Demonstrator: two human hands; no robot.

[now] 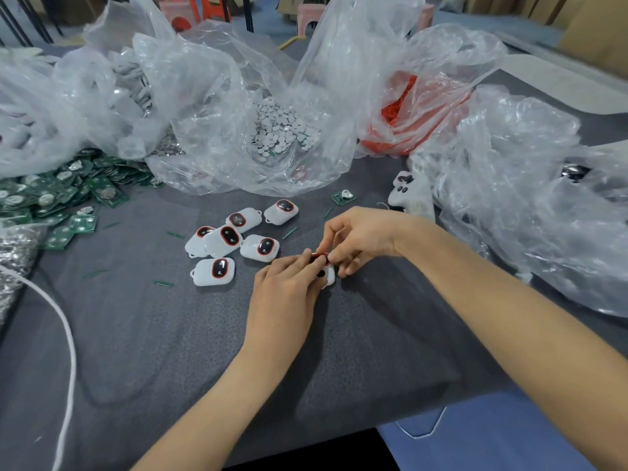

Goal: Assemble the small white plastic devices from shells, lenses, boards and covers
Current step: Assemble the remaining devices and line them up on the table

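Note:
My left hand (289, 287) holds a small white shell (329, 276) against the grey table, fingers curled over it. My right hand (356, 239) pinches a red-rimmed dark lens (321, 257) at the shell's top edge. Several white devices (224, 240) with red-rimmed lenses fitted lie in a cluster just left of my hands. Green circuit boards (57, 192) are heaped at the far left. One loose board (343, 196) lies behind my right hand. Most of the held shell is hidden by my fingers.
Clear plastic bags crowd the back: one with small white discs (282, 130), one with orange-red parts (404, 110), one with white shells (413, 195) at the right. A white cord (64, 321) curves along the left. A bag of metal parts (13, 253) sits at the left edge.

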